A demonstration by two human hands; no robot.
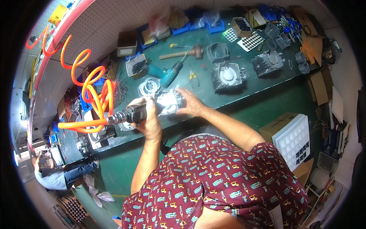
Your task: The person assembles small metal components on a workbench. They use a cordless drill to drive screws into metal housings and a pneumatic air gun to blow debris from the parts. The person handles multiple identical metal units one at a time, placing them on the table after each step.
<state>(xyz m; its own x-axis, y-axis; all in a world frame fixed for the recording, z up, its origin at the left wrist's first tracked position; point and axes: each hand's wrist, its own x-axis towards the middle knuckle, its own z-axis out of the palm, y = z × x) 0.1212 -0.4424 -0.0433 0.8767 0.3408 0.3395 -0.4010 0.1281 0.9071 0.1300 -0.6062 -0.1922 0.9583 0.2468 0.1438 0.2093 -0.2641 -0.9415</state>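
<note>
Your left hand (146, 114) is wrapped tight around the dark body of a pneumatic screwdriver (131, 113), fingers curled fully about the grip, the tool lying roughly level with its nose toward the shiny metal housing (169, 101) in front of you. A coiled orange air hose (91, 89) runs from the tool's rear end, looping up and away to your left over the bench. Your right hand (191, 104) rests on the right side of that housing, fingers spread loosely across its edge and top, steadying it against the green workbench (244, 91). The housing sits at the near edge of the bench, between your two hands, and glare off it hides where the tool tip meets it.

Just beyond the housing lie several thin ring-shaped gaskets (148, 86) in a loose stack. A teal cordless drill (169, 73) lies on its side behind them, and a pair of yellow-handled pliers (193, 76) sits just to its right. Further back a wooden-handled mallet (183, 53) lies across the bench with a screwdriver (180, 46) near it. To your right, well apart from your hands, two finned grey castings rest on the bench: the nearer one (228, 76) with a round opening facing up, the other (268, 63) beyond it. A small open box of dark screws (137, 65) stands at the left of the drill. A cardboard box (291, 135) with a white tray on top stands on the floor at your right.
</note>
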